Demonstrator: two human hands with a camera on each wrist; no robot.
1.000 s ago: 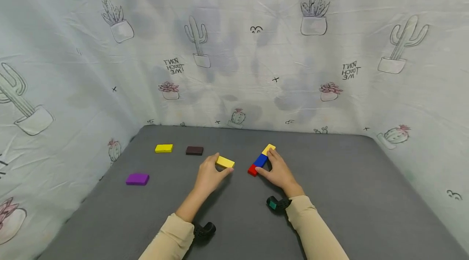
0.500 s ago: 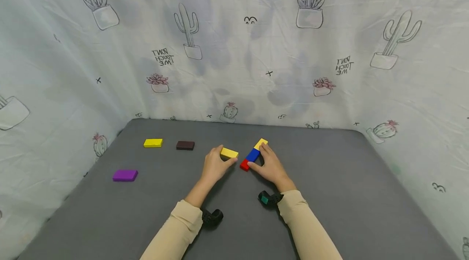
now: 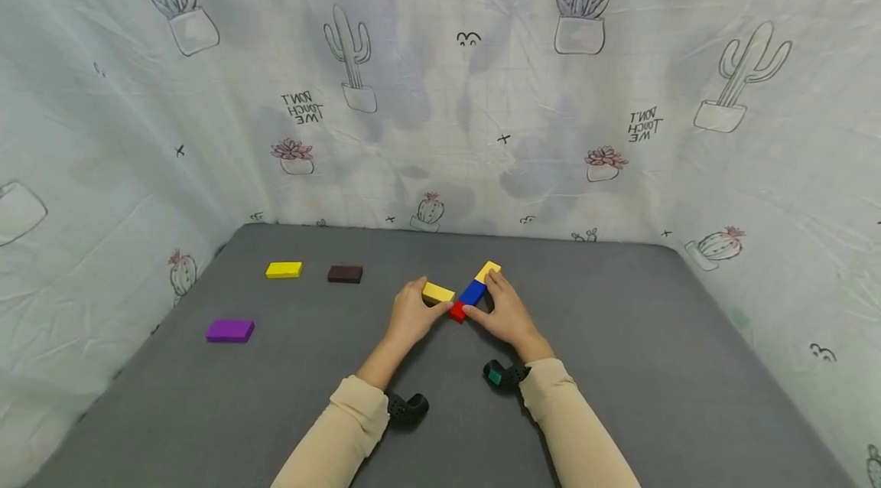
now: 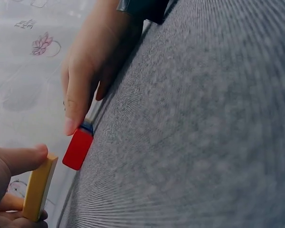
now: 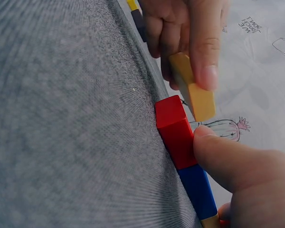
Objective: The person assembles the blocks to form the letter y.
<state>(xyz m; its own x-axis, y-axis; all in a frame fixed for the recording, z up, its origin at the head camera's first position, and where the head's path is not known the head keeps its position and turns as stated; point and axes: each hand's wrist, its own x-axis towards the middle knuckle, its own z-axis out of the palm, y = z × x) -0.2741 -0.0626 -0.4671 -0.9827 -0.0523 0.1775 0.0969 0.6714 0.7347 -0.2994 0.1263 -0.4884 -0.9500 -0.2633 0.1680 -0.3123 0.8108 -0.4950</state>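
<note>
In the head view my left hand (image 3: pixel 411 313) pinches a light yellow block (image 3: pixel 437 294) between thumb and fingers. This block is tilted close above the red block (image 3: pixel 457 311). Red, blue (image 3: pixel 472 293) and another light yellow block (image 3: pixel 488 271) lie end to end in a slanting row. My right hand (image 3: pixel 511 313) holds that row, thumb on the red block's side and fingers by the yellow end. From the right wrist, the thumb presses near the red and blue (image 5: pixel 198 192) joint. The left wrist view shows the held block (image 4: pixel 38 190) just short of the red end.
To the left on the dark grey table (image 3: pixel 619 366) lie a bright yellow block (image 3: pixel 284 270), a dark brown block (image 3: pixel 345 274) and a purple block (image 3: pixel 230 331). A pale curtain (image 3: pixel 413 128) with cactus drawings rises behind the table's far edge.
My left hand has carried its yellow block rightward, up to the red end of the row. The right hand stays on the row. The head view has shifted slightly.
</note>
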